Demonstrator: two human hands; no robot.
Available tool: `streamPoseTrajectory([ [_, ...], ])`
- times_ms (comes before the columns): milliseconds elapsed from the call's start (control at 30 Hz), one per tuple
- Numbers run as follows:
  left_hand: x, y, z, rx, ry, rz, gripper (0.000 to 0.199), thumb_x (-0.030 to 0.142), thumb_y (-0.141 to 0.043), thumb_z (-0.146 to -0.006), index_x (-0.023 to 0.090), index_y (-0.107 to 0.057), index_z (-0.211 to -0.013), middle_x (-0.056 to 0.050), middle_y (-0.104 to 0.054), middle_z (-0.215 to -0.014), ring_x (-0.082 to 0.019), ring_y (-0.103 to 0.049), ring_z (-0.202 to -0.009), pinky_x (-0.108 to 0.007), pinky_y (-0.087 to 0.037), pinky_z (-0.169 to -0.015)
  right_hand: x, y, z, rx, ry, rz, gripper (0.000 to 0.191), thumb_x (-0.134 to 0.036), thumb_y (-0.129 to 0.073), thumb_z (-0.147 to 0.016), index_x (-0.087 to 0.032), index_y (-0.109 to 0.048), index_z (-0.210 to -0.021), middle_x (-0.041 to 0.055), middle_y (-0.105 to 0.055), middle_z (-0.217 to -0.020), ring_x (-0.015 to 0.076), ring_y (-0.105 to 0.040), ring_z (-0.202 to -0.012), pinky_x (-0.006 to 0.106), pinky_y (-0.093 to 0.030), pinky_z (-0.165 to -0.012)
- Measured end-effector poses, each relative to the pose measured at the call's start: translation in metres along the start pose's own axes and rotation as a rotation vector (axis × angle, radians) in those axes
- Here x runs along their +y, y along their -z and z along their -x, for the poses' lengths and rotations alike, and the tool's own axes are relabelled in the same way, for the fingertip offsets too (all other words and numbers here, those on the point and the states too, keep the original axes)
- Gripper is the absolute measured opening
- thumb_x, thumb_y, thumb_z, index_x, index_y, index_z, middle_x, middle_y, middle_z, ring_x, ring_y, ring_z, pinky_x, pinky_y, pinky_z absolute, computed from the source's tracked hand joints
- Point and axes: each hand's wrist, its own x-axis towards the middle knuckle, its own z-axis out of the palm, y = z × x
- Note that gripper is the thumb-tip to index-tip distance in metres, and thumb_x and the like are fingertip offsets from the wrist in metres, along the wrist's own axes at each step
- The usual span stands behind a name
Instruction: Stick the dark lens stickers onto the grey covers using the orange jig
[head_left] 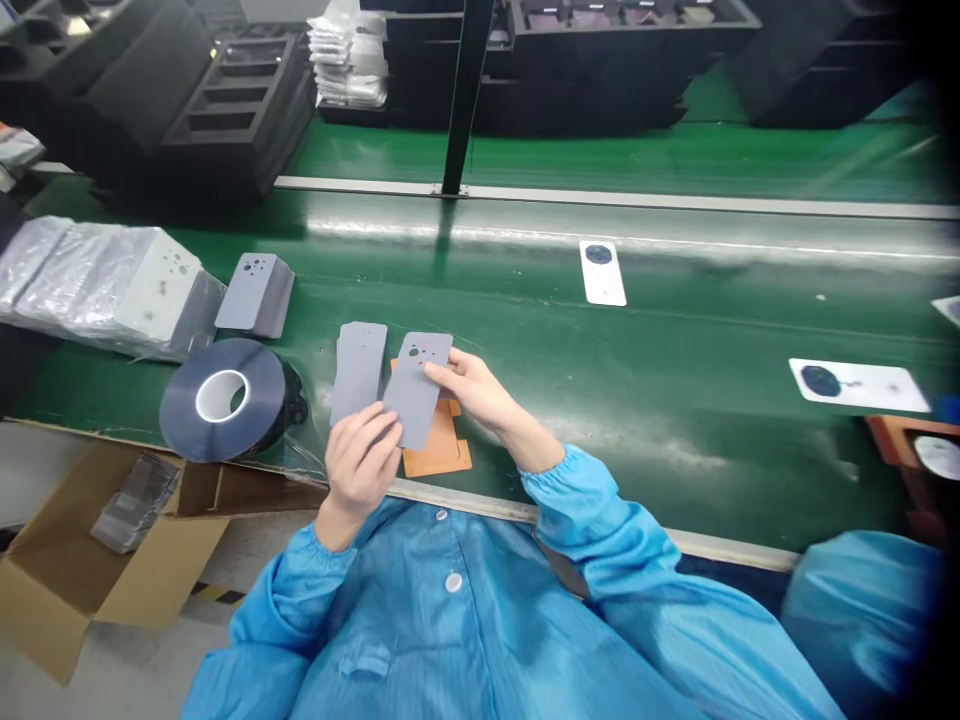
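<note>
A grey panel with several small holes near its top (417, 392) is held tilted between my two hands. My right hand (480, 390) pinches its upper right edge, thumb on the front face. At the lower left edge, the fingers of my left hand (363, 455) are on the same panel. Beneath it lies an orange plate (442, 448), partly covered. Just left of the panel is a small stack of grey panels (358, 370), close above my left fingers. Another grey stack with holes (251, 292) stands farther left.
A tape roll (223, 400) and plastic-wrapped panels (112, 285) are at left. An open cardboard box (67, 550) is below the table edge. White panels (602, 273) lie on the green surface (675, 350). Black trays (232, 110) stand behind. A blue sleeve (862, 610) shows at right.
</note>
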Motion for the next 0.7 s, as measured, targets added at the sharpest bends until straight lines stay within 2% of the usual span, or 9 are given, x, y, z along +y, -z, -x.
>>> streamPoseTrajectory([
  [100, 0.016, -0.02, 0.005, -0.082, -0.011, 0.06, 0.034, 0.011, -0.068, -0.091, 0.021, -0.069, -0.124, -0.014, -0.076, -0.125, -0.031, -0.066, -0.131, -0.044, -0.055, -0.102, -0.004, 0.009, -0.005, 0.052, 0.07, 0.056, 0.071, -0.034, -0.09, -0.072, -0.021, -0.061, -0.135, 0.0087, -0.077, -0.118, 0.0251, -0.075, -0.104, 0.042, -0.063, -0.095],
  [200, 0.024, -0.03, 0.021, -0.217, 0.015, 0.059, 0.046, 0.026, -0.072, -0.093, 0.019, -0.062, -0.137, -0.02, -0.067, -0.141, -0.035, -0.056, -0.142, -0.05, -0.047, -0.112, -0.003, 0.017, -0.002, 0.012, 0.057, 0.145, 0.099, -0.025, -0.085, -0.075, -0.024, -0.034, -0.16, 0.0081, -0.076, -0.121, 0.0258, -0.076, -0.1, 0.044, -0.066, -0.089],
  [267, 0.027, -0.031, 0.033, -0.323, 0.029, 0.071, 0.061, 0.037, -0.072, -0.094, 0.015, -0.055, -0.147, -0.023, -0.061, -0.148, -0.037, -0.05, -0.147, -0.054, -0.04, -0.119, 0.002, 0.019, 0.003, -0.054, 0.065, 0.215, 0.102, -0.023, -0.078, -0.081, -0.026, -0.022, -0.166, 0.0083, -0.074, -0.124, 0.0259, -0.076, -0.102, 0.044, -0.066, -0.087],
  [367, 0.027, -0.032, 0.05, -0.425, 0.019, 0.084, 0.061, 0.038, -0.07, -0.095, 0.014, -0.053, -0.149, -0.022, -0.058, -0.152, -0.038, -0.045, -0.15, -0.056, -0.034, -0.123, 0.014, 0.019, 0.008, -0.107, 0.119, 0.392, 0.088, -0.019, -0.069, -0.086, -0.027, -0.029, -0.164, 0.0093, -0.069, -0.135, 0.0254, -0.073, -0.11, 0.044, -0.064, -0.094],
  [500, 0.026, -0.033, 0.063, -0.439, 0.009, 0.06, 0.041, 0.019, -0.064, -0.098, 0.018, -0.061, -0.139, -0.017, -0.061, -0.15, -0.035, -0.049, -0.149, -0.055, -0.033, -0.123, 0.026, 0.023, 0.01, -0.058, 0.246, 0.734, 0.072, -0.017, -0.067, -0.087, -0.025, -0.044, -0.155, 0.011, -0.061, -0.144, 0.0279, -0.066, -0.123, 0.05, -0.056, -0.107],
  [600, 0.027, -0.034, 0.066, -0.443, 0.007, 0.057, 0.036, 0.016, -0.063, -0.098, 0.017, -0.064, -0.135, -0.017, -0.063, -0.148, -0.034, -0.052, -0.146, -0.054, -0.034, -0.122, 0.028, 0.026, 0.01, -0.023, 0.37, 1.067, 0.07, -0.021, -0.07, -0.085, -0.02, -0.05, -0.151, 0.018, -0.054, -0.15, 0.0353, -0.051, -0.141, 0.059, -0.044, -0.118],
  [700, 0.028, -0.035, 0.066, -0.414, 0.014, 0.061, 0.032, 0.016, -0.065, -0.098, 0.017, -0.067, -0.13, -0.016, -0.066, -0.145, -0.033, -0.056, -0.143, -0.054, -0.036, -0.12, 0.032, 0.021, 0.013, -0.031, 0.378, 1.349, 0.072, -0.029, -0.065, -0.091, -0.011, -0.044, -0.157, 0.0239, -0.039, -0.164, 0.0406, -0.031, -0.155, 0.065, -0.027, -0.125],
])
